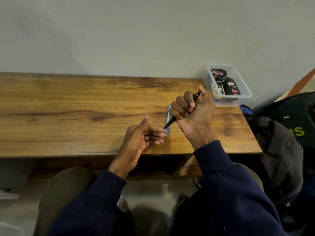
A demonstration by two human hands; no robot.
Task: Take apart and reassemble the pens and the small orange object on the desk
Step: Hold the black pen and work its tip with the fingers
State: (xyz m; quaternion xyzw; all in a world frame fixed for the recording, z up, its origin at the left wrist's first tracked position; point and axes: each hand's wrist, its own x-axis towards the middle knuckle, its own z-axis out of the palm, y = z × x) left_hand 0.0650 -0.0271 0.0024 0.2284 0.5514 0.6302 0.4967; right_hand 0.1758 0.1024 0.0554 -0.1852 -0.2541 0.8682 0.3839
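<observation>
My right hand (190, 109) grips a black pen (172, 120) in a fist above the desk, its tip slanting down to the left and its top end sticking out by the thumb. My left hand (144, 135) hovers just left of the tip, palm up, thumb raised and fingers loosely curled, holding nothing; its fingertips almost touch the pen's point. A light blue pen (168, 116) lies on the wooden desk (76, 113) under the black pen, partly hidden by my hands. A tiny orange speck (211, 123) shows on the desk right of my right wrist.
A clear plastic box (238, 86) with shoe-polish tins stands at the desk's back right corner against the wall. A dark bag and jacket (281, 142) are piled beside the desk's right edge. My knees and bare feet are below the front edge.
</observation>
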